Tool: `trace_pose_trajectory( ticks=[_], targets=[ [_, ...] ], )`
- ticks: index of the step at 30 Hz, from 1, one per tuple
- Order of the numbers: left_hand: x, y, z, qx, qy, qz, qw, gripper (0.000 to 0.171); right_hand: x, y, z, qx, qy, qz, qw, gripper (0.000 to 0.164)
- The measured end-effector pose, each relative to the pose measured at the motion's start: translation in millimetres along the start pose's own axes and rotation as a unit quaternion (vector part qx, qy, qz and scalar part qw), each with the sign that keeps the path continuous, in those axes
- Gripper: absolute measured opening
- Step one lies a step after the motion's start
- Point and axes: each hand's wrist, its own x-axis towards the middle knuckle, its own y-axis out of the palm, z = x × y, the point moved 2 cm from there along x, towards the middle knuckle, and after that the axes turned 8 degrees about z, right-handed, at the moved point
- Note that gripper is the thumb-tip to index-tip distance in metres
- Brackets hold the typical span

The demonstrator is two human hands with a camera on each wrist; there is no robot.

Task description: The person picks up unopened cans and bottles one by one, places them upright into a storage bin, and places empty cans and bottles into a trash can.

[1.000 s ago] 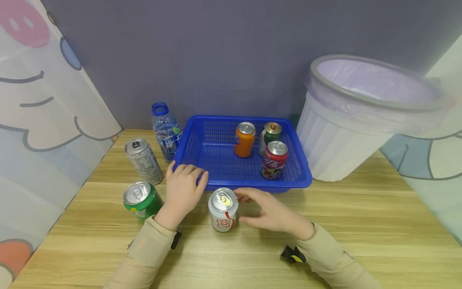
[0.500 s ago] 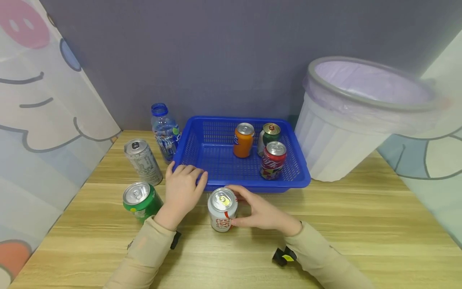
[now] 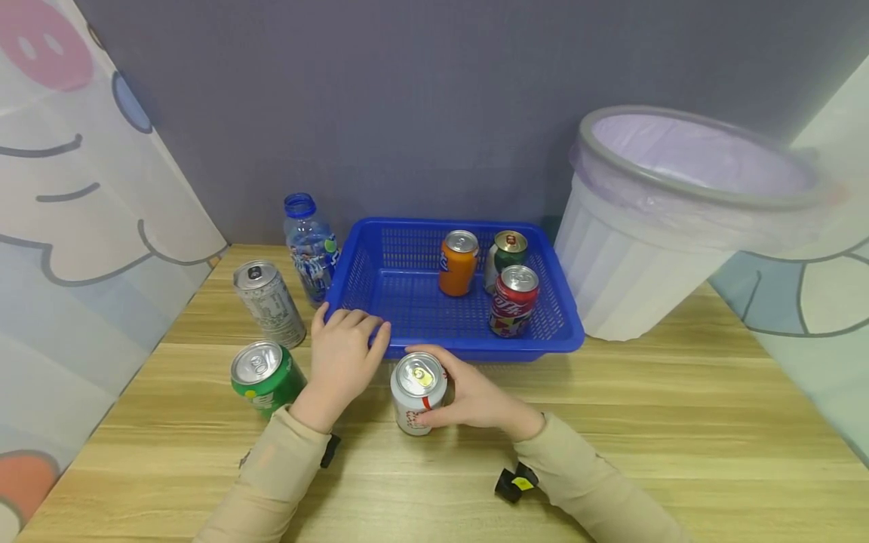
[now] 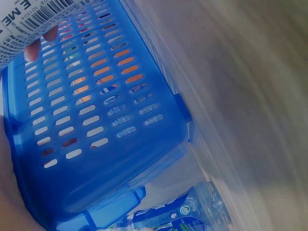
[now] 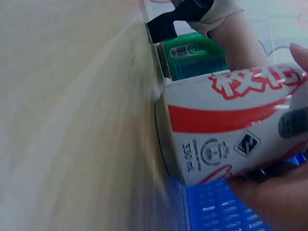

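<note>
My right hand (image 3: 468, 396) grips a white drink can (image 3: 410, 415) with red lettering, thumb at the front and fingers round the back. The can stands upright on the table, before the blue plastic basket (image 3: 563, 345); in the right wrist view its base is right at the tabletop. My left hand (image 3: 342, 354) holds the basket's front left rim, fingers bent over it, their tips hidden. An orange can (image 3: 457, 273), a red can (image 3: 512, 309) and a green and white can (image 3: 498, 265) stand inside, on the right.
A green can (image 3: 278, 385) stands left of my left wrist, a silver-grey can (image 3: 274, 305) behind it. A clear plastic bottle (image 3: 312, 253) with a blue neck is beside the basket's left end. A white lined bin (image 3: 624, 249) stands at the right.
My right hand has moved left onto the white can; its thumb and fingers, apart from the can at first, now wrap round it. The left hand and basket stay in place.
</note>
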Motion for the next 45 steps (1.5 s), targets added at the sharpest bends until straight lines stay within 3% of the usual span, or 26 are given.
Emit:
trace_pose_trajectory(
  ticks=[6, 13, 20, 27, 36, 45],
  targets=[
    [0.1, 0.7, 0.8, 0.002, -0.002, 0.003, 1.0000, 0.034, 6.0, 5.9, -1.5, 0.026, -0.004, -0.029, 0.999, 0.091],
    [0.3, 1.8, 1.4, 0.003, 0.000, 0.002, 1.0000, 0.034, 10.9, 8.8, -2.5, 0.040, -0.028, -0.050, 0.998, 0.085],
    [0.3, 0.6, 1.1, 0.005, 0.003, -0.003, 1.0000, 0.034, 12.8, 9.3, -3.9, 0.023, -0.021, -0.065, 0.997, 0.075],
    [-0.1, 0.6, 0.8, 0.003, 0.003, -0.006, 1.0000, 0.033, 13.4, 10.2, -4.7, 0.029, -0.030, -0.070, 0.997, 0.069],
    [0.1, 0.3, 0.4, 0.002, 0.003, -0.004, 1.0000, 0.033, 15.4, 11.7, -6.5, 0.057, -0.074, -0.071, 0.993, 0.067],
    [0.1, -0.5, 0.1, 0.000, -0.001, 0.002, 1.0000, 0.034, 15.5, 12.2, -5.4, 0.041, -0.064, -0.079, 0.994, 0.065]
  ],
)
